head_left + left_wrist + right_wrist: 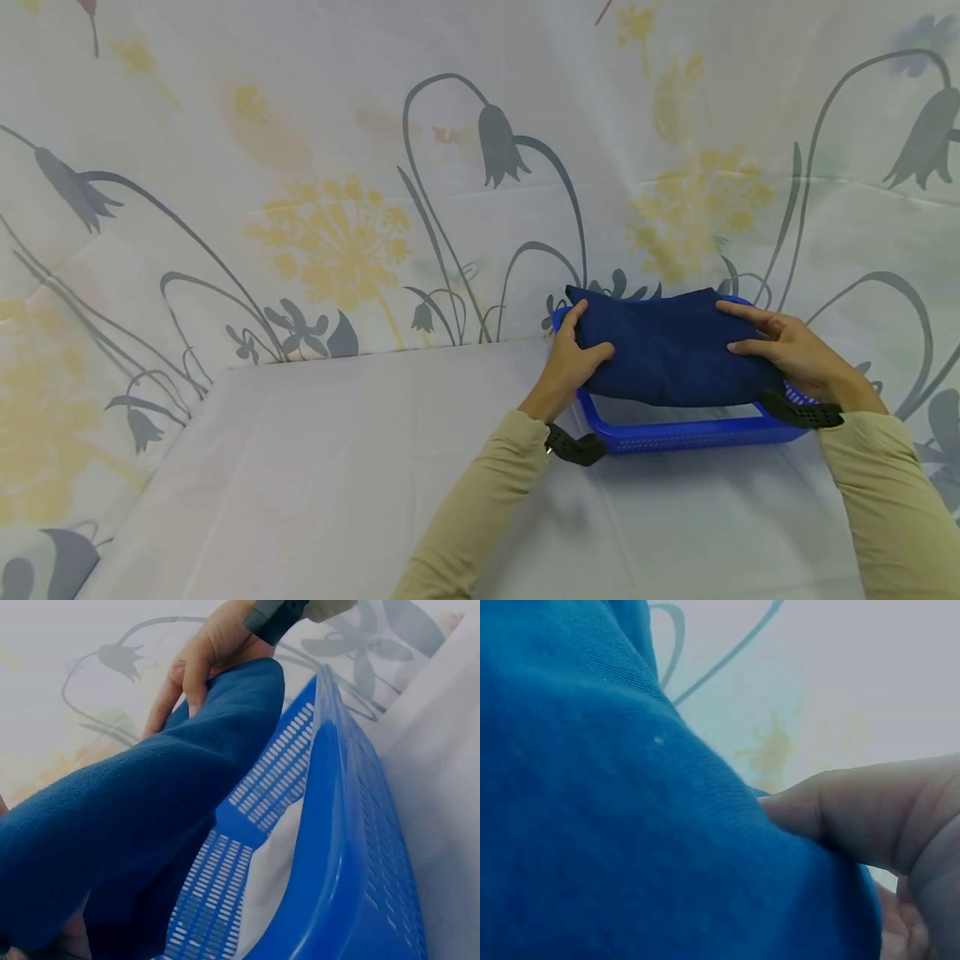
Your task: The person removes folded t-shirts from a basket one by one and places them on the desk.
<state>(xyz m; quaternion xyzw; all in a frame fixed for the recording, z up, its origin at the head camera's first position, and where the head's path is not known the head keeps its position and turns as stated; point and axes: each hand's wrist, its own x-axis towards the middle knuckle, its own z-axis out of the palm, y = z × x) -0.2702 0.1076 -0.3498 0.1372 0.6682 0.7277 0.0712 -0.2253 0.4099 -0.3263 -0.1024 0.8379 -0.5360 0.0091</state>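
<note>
A folded dark blue cloth (675,350) is held up by both hands above a blue plastic basket (697,433). My left hand (566,367) grips its left end, thumb on the near face. At the right end my right hand (795,354) pinches the cloth, with the thumb showing close up in the right wrist view. Soft knit fabric (645,810) fills much of that view. In the left wrist view the cloth (157,765) sags across the basket's opening, and slotted walls (277,765) show below it. Whether the cloth touches the rim, I cannot tell.
The basket stands on a white-covered table (337,467), towards its right side. Behind the table hangs a flower-patterned curtain or sheet (337,167). Something whitish (274,870) shows inside the basket; I cannot tell whether it is a thing or the bottom.
</note>
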